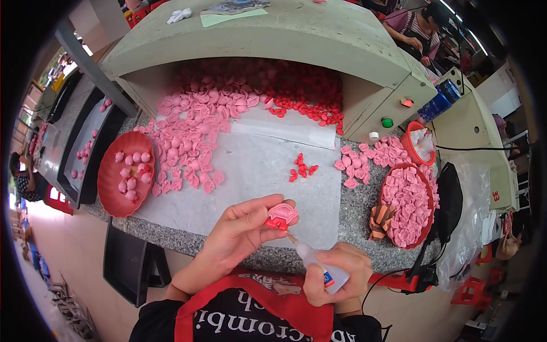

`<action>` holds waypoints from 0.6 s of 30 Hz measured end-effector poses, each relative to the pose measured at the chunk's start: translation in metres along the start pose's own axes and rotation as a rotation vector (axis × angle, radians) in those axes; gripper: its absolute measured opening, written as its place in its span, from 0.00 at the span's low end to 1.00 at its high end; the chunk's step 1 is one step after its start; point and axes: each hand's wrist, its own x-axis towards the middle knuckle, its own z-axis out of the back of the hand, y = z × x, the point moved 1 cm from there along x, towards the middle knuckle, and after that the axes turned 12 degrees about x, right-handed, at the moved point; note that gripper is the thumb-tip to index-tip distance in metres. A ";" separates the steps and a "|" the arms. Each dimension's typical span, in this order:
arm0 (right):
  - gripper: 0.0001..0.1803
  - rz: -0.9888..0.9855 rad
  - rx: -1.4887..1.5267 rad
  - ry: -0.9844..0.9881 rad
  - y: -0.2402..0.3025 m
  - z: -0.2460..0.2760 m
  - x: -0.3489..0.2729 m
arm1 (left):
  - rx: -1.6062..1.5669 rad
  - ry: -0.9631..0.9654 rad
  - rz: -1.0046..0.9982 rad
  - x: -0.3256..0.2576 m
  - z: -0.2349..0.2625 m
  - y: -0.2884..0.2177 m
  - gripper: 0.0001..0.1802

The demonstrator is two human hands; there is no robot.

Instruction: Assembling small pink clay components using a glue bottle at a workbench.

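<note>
Between the thumb and fingers of my left hand (231,231) is a small pink shell-like piece (284,212) with a red bow-shaped piece (277,223) against its lower side. My right hand (348,265) is wrapped round a translucent squeeze bottle (307,255), tilted up to the left. Its thin nozzle tip comes close to the red piece; whether they touch I cannot tell. Beyond my hands, a few small red pieces (302,167) lie on the white paper sheet (250,176) covering the granite worktop.
A pink heap (196,134) and a red heap (310,105) reach under the pale cabinet (273,34). At left stands a scalloped red tray (108,188) of pink balls; at right, a red basket (431,208) of pink pieces, a brown striped object (380,221) and a blue can (439,100).
</note>
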 end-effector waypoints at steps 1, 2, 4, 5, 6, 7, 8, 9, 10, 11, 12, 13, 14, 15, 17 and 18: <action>0.14 -0.015 0.000 0.004 0.000 0.000 0.000 | 0.009 -0.002 -0.002 0.000 0.000 0.000 0.19; 0.14 -0.014 0.000 0.004 0.000 -0.001 0.000 | 0.010 -0.003 -0.003 0.000 0.000 0.000 0.19; 0.13 0.005 -0.018 -0.002 -0.001 -0.002 0.000 | 0.003 -0.004 0.002 0.000 0.000 0.000 0.19; 0.13 0.005 -0.017 -0.003 -0.001 -0.003 0.000 | 0.005 -0.005 0.002 -0.001 0.000 0.000 0.19; 0.13 0.006 -0.023 -0.001 -0.001 -0.002 0.000 | 0.001 -0.005 0.003 -0.001 0.000 0.000 0.19; 0.14 0.008 -0.029 0.001 -0.001 -0.002 0.001 | -0.002 -0.005 0.005 -0.001 0.000 0.000 0.19; 0.14 0.008 -0.030 0.000 -0.001 -0.002 0.001 | -0.001 -0.004 0.005 -0.001 0.000 0.000 0.19; 0.14 0.009 -0.037 0.000 -0.002 -0.002 0.001 | 0.001 -0.005 0.004 -0.001 0.000 0.000 0.20; 0.13 0.011 -0.044 0.000 -0.002 -0.002 0.001 | 0.003 -0.006 0.002 0.000 0.000 0.001 0.20; 0.13 0.011 -0.044 0.000 -0.003 -0.002 0.001 | 0.003 -0.006 0.002 0.000 0.000 0.001 0.20; 0.14 0.022 -0.042 -0.008 -0.002 -0.002 0.001 | -0.006 -0.003 0.001 0.000 -0.001 0.000 0.19; 0.15 0.033 -0.040 -0.016 -0.002 -0.002 0.002 | -0.017 0.000 0.001 0.000 -0.002 0.000 0.19; 0.15 0.034 -0.043 -0.017 -0.003 0.000 -0.001 | -0.017 0.002 0.002 0.001 -0.002 0.000 0.19; 0.15 -0.012 -0.009 -0.121 -0.003 0.005 -0.007 | -0.036 -0.007 0.010 0.002 -0.001 0.001 0.19; 0.15 -0.057 0.012 -0.229 -0.003 0.009 -0.007 | -0.059 -0.006 0.024 0.005 -0.001 0.002 0.20; 0.16 -0.241 0.189 -0.515 -0.006 0.013 -0.004 | -0.081 -0.016 0.035 0.007 0.000 0.003 0.20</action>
